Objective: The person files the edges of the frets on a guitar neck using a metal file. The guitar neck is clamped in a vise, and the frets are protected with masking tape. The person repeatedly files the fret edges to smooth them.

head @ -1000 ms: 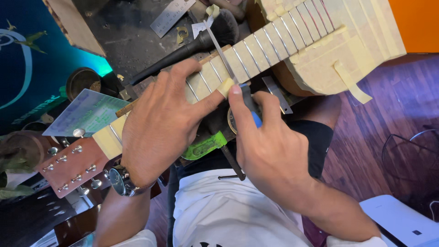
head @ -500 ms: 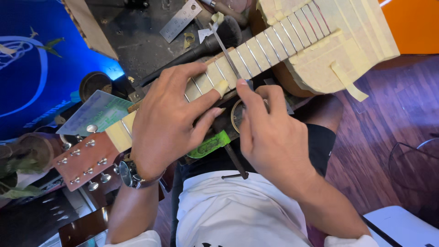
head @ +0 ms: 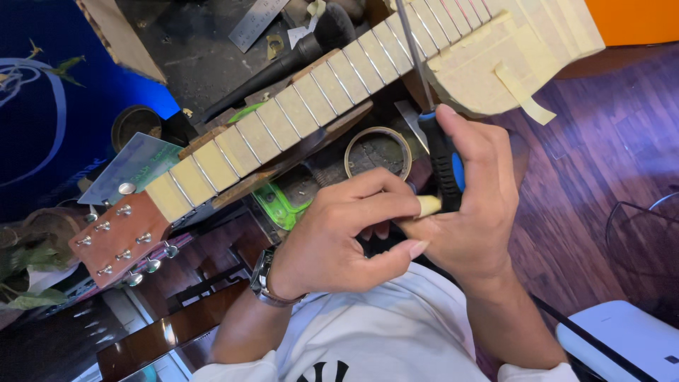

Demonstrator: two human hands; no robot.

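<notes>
Right hand [head: 470, 219]: closed around the black-and-blue handle of a thin metal tool [head: 442, 159], whose shaft rises across the taped fretboard toward the top edge.
Left hand [head: 339, 233]: fingers [head: 382, 205] pinched with the thumb on a small pale strip of tape [head: 428, 206], which touches the tool handle (the 2 hands meet here, in front of the chest).
Guitar neck [head: 297, 113]: lies slanted above both hands, each space between frets covered in pale masking tape.
Headstock [head: 117, 237]: reddish wood with metal tuning pegs, at the lower left end of the neck.
Guitar body [head: 509, 56]: upper right, also masked, 1 loose strip hanging off its edge.
Tape roll [head: 378, 152]: on the cluttered surface just under the neck, near the tool handle.
Green plastic piece [head: 277, 206]: beside the left hand, partly hidden by the neck.
Metal ruler [head: 258, 21]: top, well apart from the hands.
Wristwatch [head: 263, 279]: on the left wrist.
</notes>
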